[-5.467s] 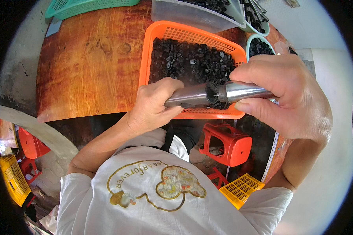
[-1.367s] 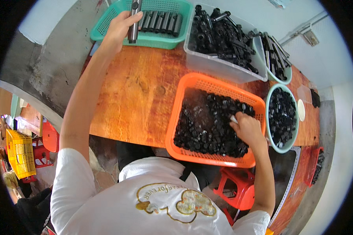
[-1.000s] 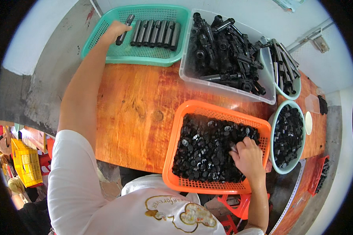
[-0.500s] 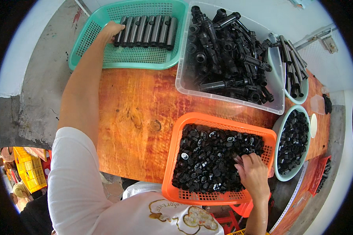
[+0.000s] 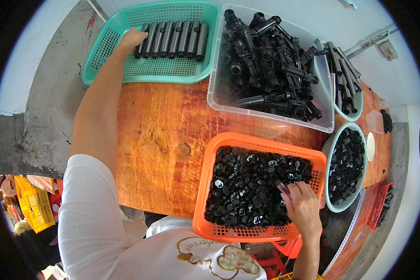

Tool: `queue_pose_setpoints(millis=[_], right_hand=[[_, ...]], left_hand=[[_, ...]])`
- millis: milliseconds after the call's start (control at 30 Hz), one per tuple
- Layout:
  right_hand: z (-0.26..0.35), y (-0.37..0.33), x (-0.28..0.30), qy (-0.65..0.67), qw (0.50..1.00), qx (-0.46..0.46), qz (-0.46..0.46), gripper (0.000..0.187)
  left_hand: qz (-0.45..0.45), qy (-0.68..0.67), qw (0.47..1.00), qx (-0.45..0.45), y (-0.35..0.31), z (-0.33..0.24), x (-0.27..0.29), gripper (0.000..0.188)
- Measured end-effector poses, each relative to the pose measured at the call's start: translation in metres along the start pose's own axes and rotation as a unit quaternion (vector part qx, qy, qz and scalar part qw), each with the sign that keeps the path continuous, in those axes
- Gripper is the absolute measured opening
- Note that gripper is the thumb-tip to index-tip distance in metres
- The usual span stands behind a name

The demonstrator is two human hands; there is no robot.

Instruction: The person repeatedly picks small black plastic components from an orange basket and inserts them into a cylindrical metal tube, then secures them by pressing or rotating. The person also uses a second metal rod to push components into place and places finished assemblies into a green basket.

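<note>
In the green basket (image 5: 205,74) at the far left, a row of dark grey metal tubes (image 5: 177,39) lies side by side. My left hand (image 5: 133,37) is closed at the leftmost tube, thumb against its upper part; the other fingers are partly hidden. Nearer to me, an orange basket (image 5: 261,140) holds a heap of small black plastic parts (image 5: 247,186), a few with shiny silver faces. Over its right side my right hand (image 5: 303,200) is pinched, with a small dark piece at the fingertips that is too small to name.
A clear plastic bin (image 5: 270,119) of black tubular fittings (image 5: 266,65) stands at the back. To its right are a pale bowl with metal tubes (image 5: 343,77) and another pale bowl (image 5: 330,200) of black parts. A red basket (image 5: 380,205) lies farther right on the wooden table (image 5: 158,140).
The whole view has shifted slightly. My left hand stays by the leftmost tube, and my right hand stays over the orange basket with its fingers pinched.
</note>
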State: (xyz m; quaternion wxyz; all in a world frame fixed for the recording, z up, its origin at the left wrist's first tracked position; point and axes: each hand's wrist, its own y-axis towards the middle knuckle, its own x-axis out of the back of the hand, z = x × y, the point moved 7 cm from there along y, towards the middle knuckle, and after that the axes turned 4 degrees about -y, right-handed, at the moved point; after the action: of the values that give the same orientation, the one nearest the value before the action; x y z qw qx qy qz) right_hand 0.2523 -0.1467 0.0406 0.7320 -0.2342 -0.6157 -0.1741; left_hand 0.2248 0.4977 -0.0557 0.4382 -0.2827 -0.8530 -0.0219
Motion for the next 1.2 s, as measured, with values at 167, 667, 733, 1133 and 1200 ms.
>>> queue_pose_setpoints(millis=[167, 667, 733, 1133, 1200], right_hand=[[0.006, 0.000, 0.007, 0.001, 1.000, 0.020, -0.022, 0.018], [0.043, 0.028, 0.033, 0.051, 0.989, 0.103, -0.098, 0.011], [0.050, 0.034, 0.035, 0.058, 0.985, 0.122, -0.107, 0.011], [0.010, 0.107, 0.094, 0.197, 0.940, 0.079, -0.269, 0.008], [0.004, 0.143, 0.104, 0.128, 0.937, 0.101, -0.309, 0.011]], left_hand=[[0.014, -0.015, 1.000, -0.013, -0.003, -0.003, -0.003, 0.049], [-0.153, 0.072, 0.968, -0.188, -0.047, -0.028, 0.036, 0.055], [-0.149, 0.028, 0.949, -0.277, -0.084, -0.049, 0.047, 0.051], [0.199, -0.179, 0.799, -0.539, -0.450, -0.121, -0.032, 0.016], [0.243, -0.223, 0.774, -0.540, -0.478, -0.127, -0.051, 0.012]])
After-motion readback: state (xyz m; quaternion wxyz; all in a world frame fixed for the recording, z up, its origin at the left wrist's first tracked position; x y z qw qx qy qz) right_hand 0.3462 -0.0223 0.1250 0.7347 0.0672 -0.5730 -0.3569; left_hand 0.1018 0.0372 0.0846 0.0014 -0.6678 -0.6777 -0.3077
